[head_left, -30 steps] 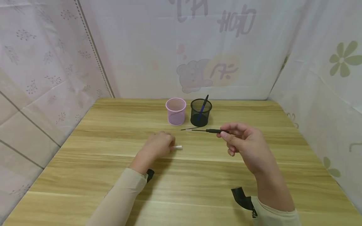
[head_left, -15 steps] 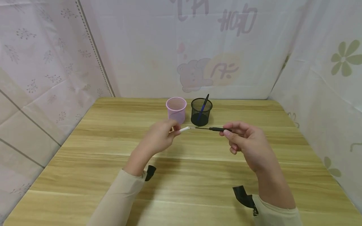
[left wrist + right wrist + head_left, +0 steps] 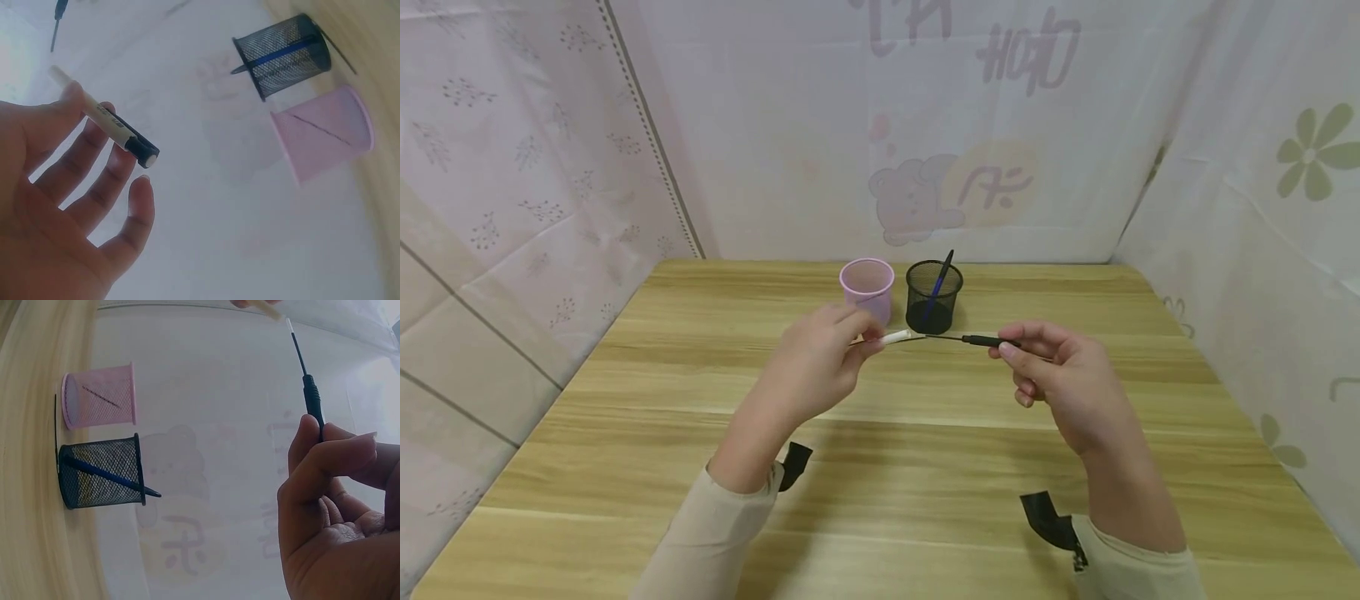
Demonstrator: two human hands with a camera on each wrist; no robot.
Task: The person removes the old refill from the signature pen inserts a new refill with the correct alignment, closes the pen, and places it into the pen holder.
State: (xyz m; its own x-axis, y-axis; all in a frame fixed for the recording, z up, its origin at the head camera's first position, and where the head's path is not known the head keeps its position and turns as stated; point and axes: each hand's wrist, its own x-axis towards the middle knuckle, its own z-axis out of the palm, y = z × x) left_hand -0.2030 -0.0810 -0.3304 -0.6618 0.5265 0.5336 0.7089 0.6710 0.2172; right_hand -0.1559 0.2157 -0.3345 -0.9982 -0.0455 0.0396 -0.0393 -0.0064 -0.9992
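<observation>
My left hand (image 3: 816,362) pinches a white pen barrel (image 3: 895,337) between thumb and fingers. Its black end with a clip (image 3: 142,150) shows in the left wrist view. In my right hand (image 3: 1063,375), fingertips and thumb pinch the black grip section of a pen (image 3: 312,397). A thin dark refill (image 3: 299,353) with a clear tail sticks out of that grip toward the barrel. The refill's tail is right at the barrel's open end, roughly in line with it. Both hands are raised in front of the two mesh cups.
A pink mesh cup (image 3: 867,279) stands at the back of the wooden table (image 3: 880,500). Beside it, a black mesh cup (image 3: 921,312) holds a blue and black pen (image 3: 938,285). A thin dark rod (image 3: 55,425) lies on the table close by the cups.
My left hand has risen from the table with the white barrel and moved right and away from me, up to the refill. My right hand has shifted slightly right.
</observation>
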